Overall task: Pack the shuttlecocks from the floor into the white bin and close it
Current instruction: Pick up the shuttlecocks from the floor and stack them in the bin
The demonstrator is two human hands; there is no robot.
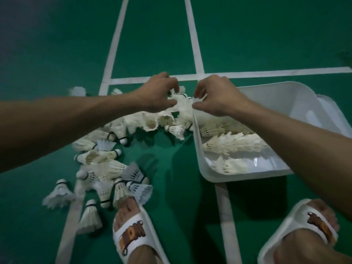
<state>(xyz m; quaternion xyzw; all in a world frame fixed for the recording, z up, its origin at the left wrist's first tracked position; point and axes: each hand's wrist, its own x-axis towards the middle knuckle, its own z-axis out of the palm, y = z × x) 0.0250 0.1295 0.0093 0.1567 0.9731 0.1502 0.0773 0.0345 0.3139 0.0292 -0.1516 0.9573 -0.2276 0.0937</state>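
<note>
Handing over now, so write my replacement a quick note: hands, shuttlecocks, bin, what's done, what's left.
The left hand and right hand both grip a nested stack of shuttlecocks beside the white bin.
Done: several packed rows lie in the open bin.
Left: bin this stack, gather the loose shuttlecocks off the floor, close the bin.

No legible text, number or brand in my view. My left slipper (131, 237) and right slipper (322, 225) each carry an orange-brown strap print; unreadable.
</note>
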